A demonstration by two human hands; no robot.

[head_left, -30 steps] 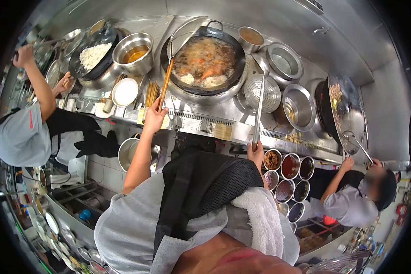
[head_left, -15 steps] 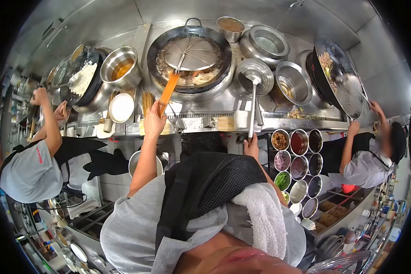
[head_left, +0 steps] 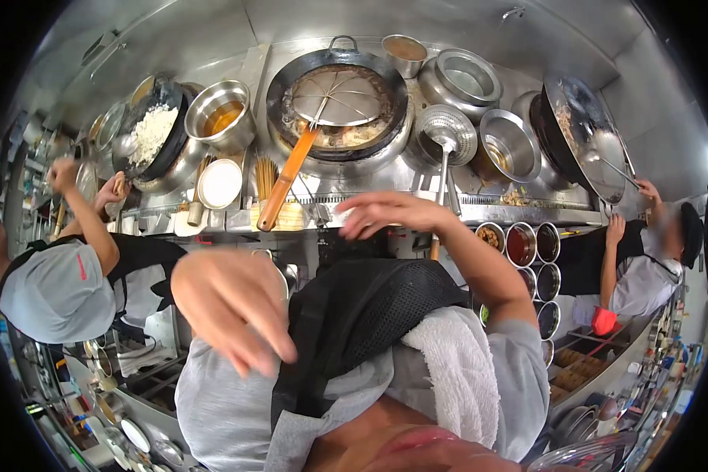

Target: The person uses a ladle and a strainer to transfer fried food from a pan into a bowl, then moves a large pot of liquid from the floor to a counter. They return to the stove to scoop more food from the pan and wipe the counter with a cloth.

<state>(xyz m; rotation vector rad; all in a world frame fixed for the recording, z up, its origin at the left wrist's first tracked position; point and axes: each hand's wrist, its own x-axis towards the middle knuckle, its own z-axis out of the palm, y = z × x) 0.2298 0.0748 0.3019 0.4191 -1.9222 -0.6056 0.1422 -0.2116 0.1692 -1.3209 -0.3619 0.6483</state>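
Note:
My left hand (head_left: 232, 311) is raised close to the camera at the lower left, somewhat blurred, fingers hanging down and nothing visible in it. Above the stove's front edge is my right hand (head_left: 389, 214), its fingers spread and empty. A round wire strainer (head_left: 342, 98) lies over the big wok (head_left: 279, 118) of bubbling oil. Its orange wooden handle (head_left: 291, 175) points down toward the front edge, touched by neither hand. A perforated ladle (head_left: 452, 134) rests right of the wok, its shaft passing behind my right forearm.
At left, a person works at a wok with white food (head_left: 151, 134). Another person at right holds a tilted wok (head_left: 598, 141). Steel pots (head_left: 507, 145) and an oil pot (head_left: 226, 118) flank the stove. Sauce containers (head_left: 521, 245) stand below right.
My left hand has let go of the strainer's handle and come back toward the camera. My right hand has left the ladle's handle and moved up and left, opening. The view has shifted slightly.

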